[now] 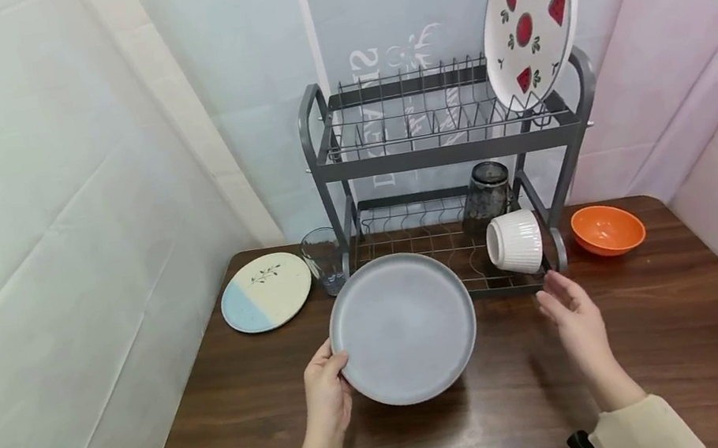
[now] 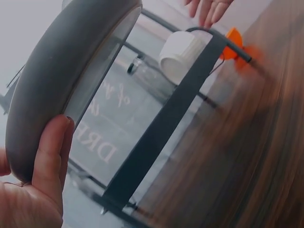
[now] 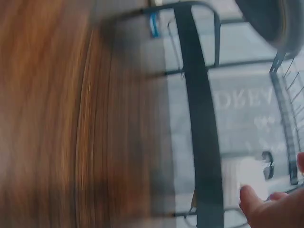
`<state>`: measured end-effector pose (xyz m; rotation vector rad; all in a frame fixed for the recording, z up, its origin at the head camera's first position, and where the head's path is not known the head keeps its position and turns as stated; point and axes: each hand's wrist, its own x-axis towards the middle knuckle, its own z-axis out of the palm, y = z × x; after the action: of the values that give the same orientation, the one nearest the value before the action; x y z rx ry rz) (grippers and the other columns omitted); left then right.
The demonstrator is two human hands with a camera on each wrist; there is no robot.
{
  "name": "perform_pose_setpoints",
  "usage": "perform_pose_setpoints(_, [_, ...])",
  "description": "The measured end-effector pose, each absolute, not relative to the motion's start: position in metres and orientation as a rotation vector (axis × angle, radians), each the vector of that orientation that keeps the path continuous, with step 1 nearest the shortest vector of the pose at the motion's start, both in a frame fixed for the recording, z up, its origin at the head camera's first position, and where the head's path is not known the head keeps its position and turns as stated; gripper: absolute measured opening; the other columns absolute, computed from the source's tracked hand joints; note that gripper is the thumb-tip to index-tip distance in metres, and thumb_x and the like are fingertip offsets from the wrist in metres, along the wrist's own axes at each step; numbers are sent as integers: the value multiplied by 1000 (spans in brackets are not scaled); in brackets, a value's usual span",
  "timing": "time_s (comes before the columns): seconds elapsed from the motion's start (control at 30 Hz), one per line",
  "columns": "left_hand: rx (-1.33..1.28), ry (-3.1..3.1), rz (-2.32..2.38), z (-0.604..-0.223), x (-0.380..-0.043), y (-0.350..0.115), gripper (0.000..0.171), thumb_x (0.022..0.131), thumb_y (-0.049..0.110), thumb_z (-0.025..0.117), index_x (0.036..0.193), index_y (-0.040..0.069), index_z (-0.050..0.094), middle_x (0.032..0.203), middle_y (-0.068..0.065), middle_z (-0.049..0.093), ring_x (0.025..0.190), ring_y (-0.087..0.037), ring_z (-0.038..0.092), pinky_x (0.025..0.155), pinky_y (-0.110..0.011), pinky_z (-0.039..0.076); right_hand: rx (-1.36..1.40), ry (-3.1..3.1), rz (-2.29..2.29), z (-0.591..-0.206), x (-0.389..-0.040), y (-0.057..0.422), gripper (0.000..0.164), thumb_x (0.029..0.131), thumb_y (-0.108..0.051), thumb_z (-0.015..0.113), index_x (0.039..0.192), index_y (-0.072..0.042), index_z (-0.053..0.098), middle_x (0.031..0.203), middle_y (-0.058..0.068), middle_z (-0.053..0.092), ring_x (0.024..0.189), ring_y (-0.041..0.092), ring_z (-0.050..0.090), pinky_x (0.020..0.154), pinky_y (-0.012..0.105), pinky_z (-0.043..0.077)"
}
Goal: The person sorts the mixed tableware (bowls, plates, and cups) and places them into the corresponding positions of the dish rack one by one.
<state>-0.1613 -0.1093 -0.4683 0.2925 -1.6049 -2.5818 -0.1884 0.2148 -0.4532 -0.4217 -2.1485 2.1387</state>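
My left hand [image 1: 327, 394] grips a round grey plate [image 1: 405, 328] by its left rim, thumb on the upper face. The plate is held up in front of the dish rack, tilted toward the head camera; in the left wrist view the grey plate [image 2: 57, 71] shows its edge and underside. My right hand [image 1: 573, 318] holds nothing, its fingers loosely bent, just in front of the rack's lower right corner. Nearest to it is a white ribbed bowl [image 1: 516, 243], lying on its side on the lower tier.
The two-tier dark metal dish rack [image 1: 448, 154] carries a watermelon-patterned plate [image 1: 528, 22] on top and a dark glass [image 1: 487, 193] below. Left of it are a clear glass [image 1: 324, 258] and a blue-and-cream plate [image 1: 266, 292]. An orange bowl [image 1: 608, 230] sits at the right.
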Motion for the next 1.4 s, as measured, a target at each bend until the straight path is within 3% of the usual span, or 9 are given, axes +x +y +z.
perform_pose_setpoints(0.1, [279,-1601,-2593,-467,-164,-99,42,84,-7,37,126,-13,37,115,-16,53,92,-9,58,76,-22,49,-231,-2127,2300,-450,-178,204,60,90,-28,47,138,-3,21,119,-11,46,100,-12,46,78,9,44])
perform_pose_setpoints(0.17, [266,-1600,-2600,-467,-166,-93,42,83,-8,37,125,-14,37,114,-16,54,92,-9,58,76,-22,49,-111,-2149,2375,-447,-172,199,60,92,-28,44,137,1,18,107,-21,49,97,-12,51,80,13,46])
perform_pose_setpoints(0.27, [241,-1641,-2594,-467,-168,-83,42,83,-7,37,124,-13,39,112,-17,55,90,-10,58,74,-23,49,-4,-2211,2435,-441,-165,193,58,93,-29,40,136,3,17,100,-25,53,94,-6,56,80,17,47])
perform_pose_setpoints(0.67, [243,-1732,-2641,-468,-168,-59,45,79,-7,39,123,-9,44,100,-14,61,76,-13,62,65,-29,52,-135,-2266,2504,-435,-150,183,46,92,-23,45,128,-2,26,82,-12,61,73,7,61,60,29,50])
perform_pose_setpoints(0.97, [185,-1764,-2659,-465,-168,-50,44,80,-6,39,123,-9,43,89,-8,63,72,-12,62,62,-30,52,-258,-2360,2394,-435,-146,192,37,91,-10,42,124,2,29,74,-9,60,64,8,59,52,28,47])
perform_pose_setpoints(1.2, [166,-1783,-2646,-465,-169,-42,43,80,-6,39,122,-9,45,92,-11,62,71,-12,62,61,-29,52,-336,-2450,2307,-429,-144,198,43,90,-10,45,126,2,26,72,-9,58,55,8,52,47,25,41])
perform_pose_setpoints(1.4, [169,-1792,-2647,-464,-170,-35,42,80,-5,40,122,-9,45,94,-12,62,72,-12,62,61,-28,52,-356,-2490,2288,-428,-144,202,54,89,-12,48,134,1,20,84,0,60,62,9,58,49,27,45])
